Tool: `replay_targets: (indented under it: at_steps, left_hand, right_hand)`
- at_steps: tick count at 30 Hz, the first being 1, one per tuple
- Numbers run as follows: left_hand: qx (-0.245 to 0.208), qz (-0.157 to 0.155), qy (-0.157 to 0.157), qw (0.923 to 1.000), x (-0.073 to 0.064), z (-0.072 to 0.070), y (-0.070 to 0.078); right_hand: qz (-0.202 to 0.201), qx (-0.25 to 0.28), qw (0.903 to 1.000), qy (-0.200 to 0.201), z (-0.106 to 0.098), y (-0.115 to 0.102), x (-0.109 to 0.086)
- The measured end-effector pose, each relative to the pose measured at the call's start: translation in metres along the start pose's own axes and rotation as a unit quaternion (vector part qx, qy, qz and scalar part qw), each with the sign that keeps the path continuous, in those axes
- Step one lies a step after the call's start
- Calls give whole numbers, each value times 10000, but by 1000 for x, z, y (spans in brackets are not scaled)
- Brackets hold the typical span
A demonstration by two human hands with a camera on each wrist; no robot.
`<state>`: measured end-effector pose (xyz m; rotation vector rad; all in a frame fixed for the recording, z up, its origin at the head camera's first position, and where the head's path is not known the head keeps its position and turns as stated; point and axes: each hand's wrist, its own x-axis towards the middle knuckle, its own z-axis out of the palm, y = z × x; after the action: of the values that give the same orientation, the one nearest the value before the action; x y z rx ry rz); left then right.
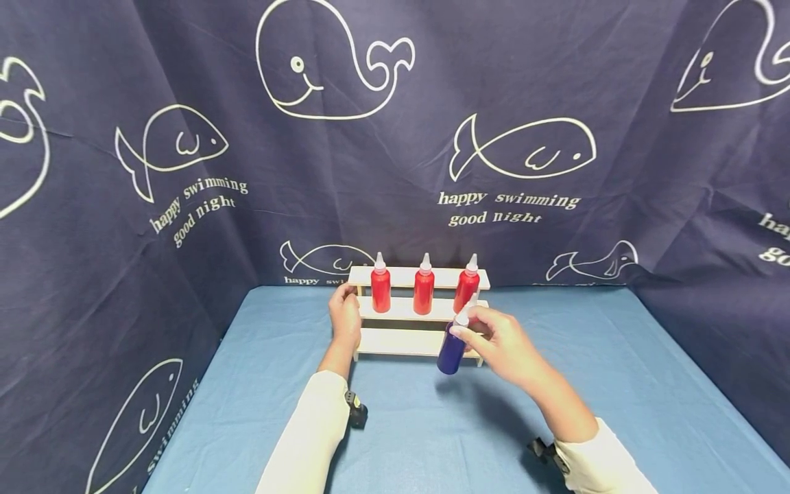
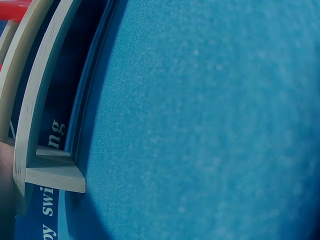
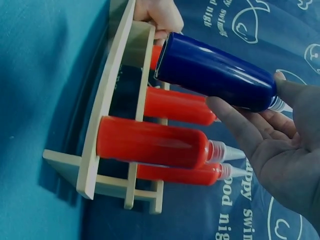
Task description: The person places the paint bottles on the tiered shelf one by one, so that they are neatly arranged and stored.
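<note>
A dark blue squeeze bottle (image 1: pixel 452 351) with a clear pointed nozzle hangs tilted in front of the rack's right part. My right hand (image 1: pixel 507 343) pinches it near its top between thumb and fingers. At the left end of the three-tier wooden rack (image 1: pixel 395 341), my left hand (image 1: pixel 345 319) grips the side. Red squeeze bottles (image 1: pixel 423 291) stand in a row on the middle tier. The right wrist view shows another red bottle (image 3: pixel 150 142) on the lowest tier, which my right hand and the blue bottle hide from the head view.
A blue cloth (image 1: pixel 407 439) covers the table under the rack. Dark blue fabric (image 1: pixel 395 178) with whale and fish drawings hangs behind and at both sides. The rack's near leg (image 2: pixel 57 175) rests on the cloth in the left wrist view.
</note>
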<state>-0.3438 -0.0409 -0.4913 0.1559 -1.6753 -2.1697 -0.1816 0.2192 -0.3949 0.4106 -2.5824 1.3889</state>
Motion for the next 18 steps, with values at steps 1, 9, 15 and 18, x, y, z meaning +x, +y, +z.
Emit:
replay_targets:
  at_steps: [1,9,15,18]
  left_hand:
    - [4,13,-10,10000,0,0,-1]
    - [-81,75,-114,9999,3,-1,-2]
    - [-96,48,-138,9998,1,-2,-2]
    - [-84,85,-124,9999,1,-1,-4]
  right_hand:
    - [-14,-26,10000,-8,2,0,0]
    - [-315,-349,9988,108,19,-1,3]
    - [-703,-599,9956,161,36,-2,2]
    - [-766,-654,9946,261,42,-3,2]
